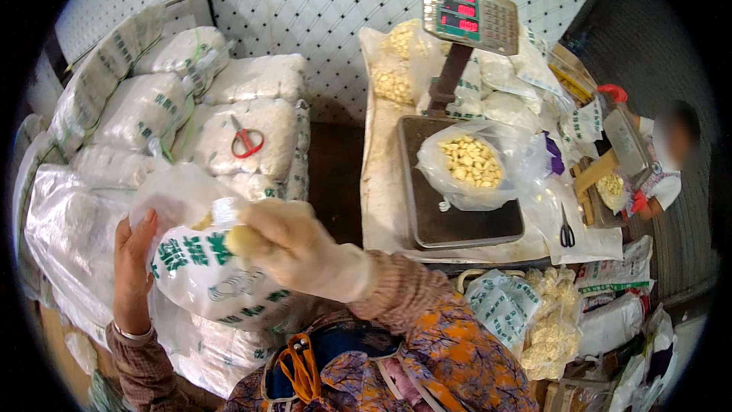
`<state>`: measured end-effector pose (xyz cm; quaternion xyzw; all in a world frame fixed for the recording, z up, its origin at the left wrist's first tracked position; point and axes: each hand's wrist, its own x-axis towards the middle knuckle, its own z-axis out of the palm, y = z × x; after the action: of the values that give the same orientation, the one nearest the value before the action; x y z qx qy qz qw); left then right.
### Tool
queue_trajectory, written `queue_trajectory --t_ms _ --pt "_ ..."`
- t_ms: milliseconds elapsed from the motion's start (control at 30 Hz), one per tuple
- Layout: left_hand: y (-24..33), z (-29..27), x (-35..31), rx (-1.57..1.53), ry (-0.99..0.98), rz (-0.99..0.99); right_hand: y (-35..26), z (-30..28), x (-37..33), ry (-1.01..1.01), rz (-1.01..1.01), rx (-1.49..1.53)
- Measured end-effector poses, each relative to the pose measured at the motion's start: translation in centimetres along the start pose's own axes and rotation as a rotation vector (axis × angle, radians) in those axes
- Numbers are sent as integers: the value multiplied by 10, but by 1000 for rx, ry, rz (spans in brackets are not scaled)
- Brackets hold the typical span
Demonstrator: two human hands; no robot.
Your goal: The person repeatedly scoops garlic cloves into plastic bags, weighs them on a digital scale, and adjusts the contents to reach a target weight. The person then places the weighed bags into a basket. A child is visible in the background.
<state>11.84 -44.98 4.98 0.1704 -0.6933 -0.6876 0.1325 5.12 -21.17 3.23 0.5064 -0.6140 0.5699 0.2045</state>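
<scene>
Curled closed, your gloved right hand (305, 248) hides any contents; whether your left hand (133, 259) grips is unclear; best steady the printed bag (204, 288) between them

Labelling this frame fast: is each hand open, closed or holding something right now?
Left hand: bare, at the edge of the plastic bag; grip unclear.
Right hand: gloved, fingers curled closed; what they hold can't be told.

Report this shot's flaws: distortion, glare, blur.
Head view: fisheye bends straight edges, black fills the corners; head view: the co-worker's face is blurred out; head view: whitish sheen on the clear plastic at far left; head view: the scale's red display glows brightly.
</scene>
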Motion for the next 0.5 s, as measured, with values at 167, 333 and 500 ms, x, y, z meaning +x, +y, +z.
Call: queue_trajectory --t_ms 167,333,500 --pt "21 112 -8 -270 -465 40 -59 -123 -13 173 -160 -301" --pt "-6 273 11 -940 -1243 212 -119 -219 -26 618 132 -504" --pt "-83 399 -68 -746 -1275 -294 -131 -314 -30 562 370 -446"
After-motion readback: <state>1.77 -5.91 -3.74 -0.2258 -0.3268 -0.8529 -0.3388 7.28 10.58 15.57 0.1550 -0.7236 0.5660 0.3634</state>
